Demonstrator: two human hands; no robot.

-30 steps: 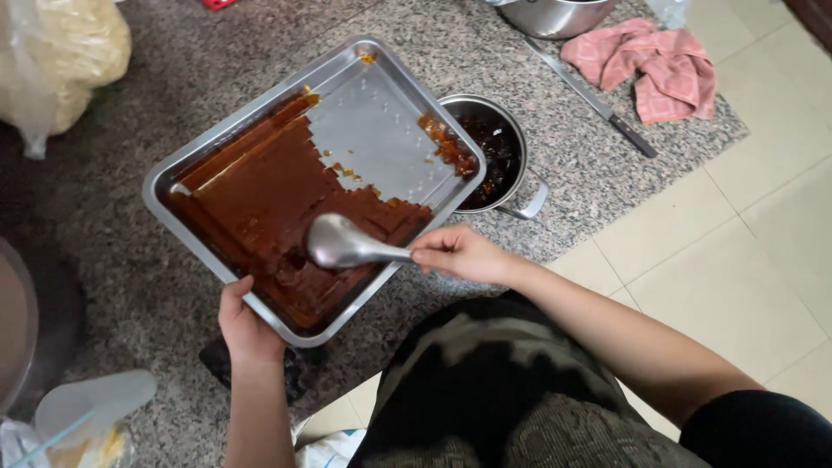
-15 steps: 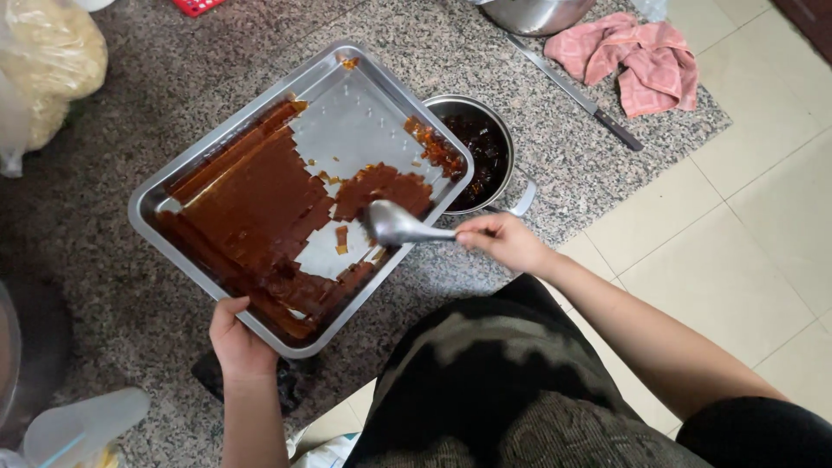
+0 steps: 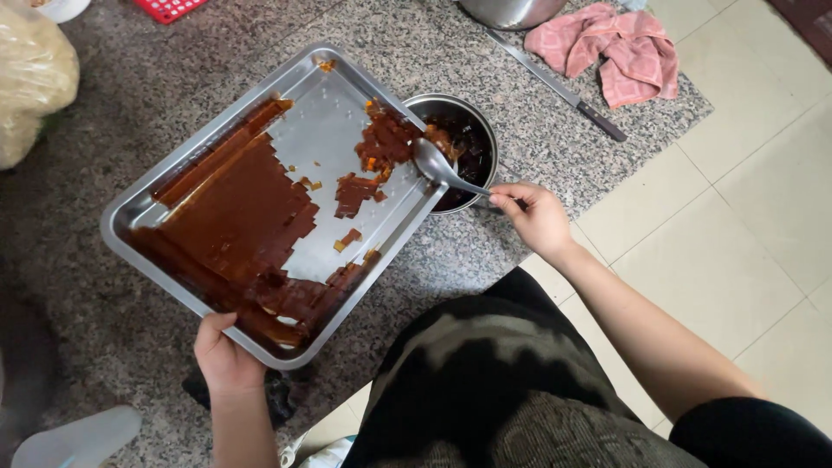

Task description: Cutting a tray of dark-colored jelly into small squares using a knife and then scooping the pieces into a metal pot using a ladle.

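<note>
The spoon [image 3: 438, 165] is pinched by its handle in the right hand [image 3: 539, 217], its bowl over the tray's [image 3: 139, 208] right edge, pushing brown jelly pieces [image 3: 386, 143] toward the dark pot [image 3: 472, 130] just beyond. The left hand [image 3: 227, 357] is clamped on the near rim; the tray is best kept tilted toward the pot and swept in short, low strokes.

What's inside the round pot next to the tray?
The pot holds dark, glossy brown pieces, like the jelly in the tray. The spoon and the tray's edge cover its left side; its bottom is hidden.

pale yellowish plastic bag [image 3: 30, 82], bulging, at the counter's far left edge
</note>
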